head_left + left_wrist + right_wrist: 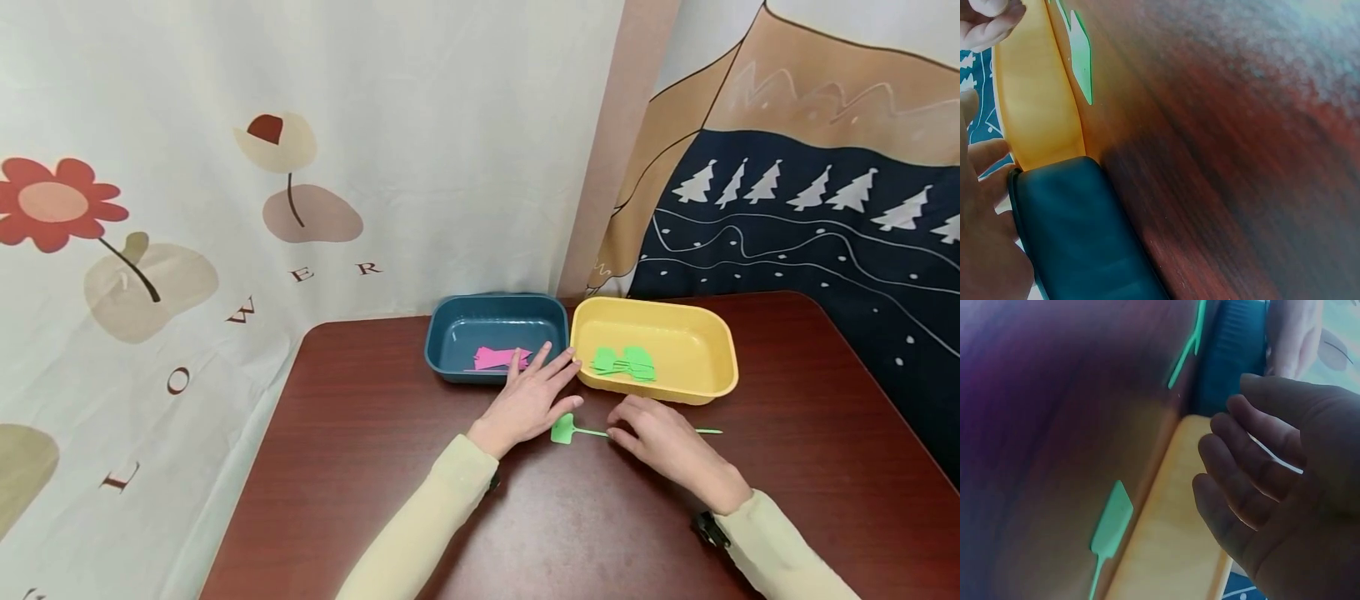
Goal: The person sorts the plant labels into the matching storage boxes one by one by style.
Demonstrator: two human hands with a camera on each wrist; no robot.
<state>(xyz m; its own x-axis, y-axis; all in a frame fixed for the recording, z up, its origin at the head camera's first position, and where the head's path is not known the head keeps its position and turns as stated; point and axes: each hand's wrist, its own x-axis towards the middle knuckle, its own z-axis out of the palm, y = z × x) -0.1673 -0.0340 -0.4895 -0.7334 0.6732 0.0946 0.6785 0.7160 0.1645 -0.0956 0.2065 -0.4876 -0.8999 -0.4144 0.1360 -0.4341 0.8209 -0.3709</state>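
My left hand [528, 404] lies palm down with fingers straight and spread across the near rims of the blue bin [498, 310] and the yellow bin [697, 367]. It holds nothing. Over the table in front of the yellow bin hovers my right hand [660, 437], its fingers loosely bent. No object shows between them in the right wrist view. A green plastic tag [562, 429] with a thin stem lies just left of that hand. Beneath the right hand, a second green tag [1113, 528] lies beside the yellow bin, its stem's end emerging on the right in the head view.
Several pink tags [495, 358] lie in the blue bin, and several green tags [637, 362] lie in the yellow one. Both bins stand side by side at the back of the brown table [360, 433]. A printed curtain [450, 150] hangs behind it.
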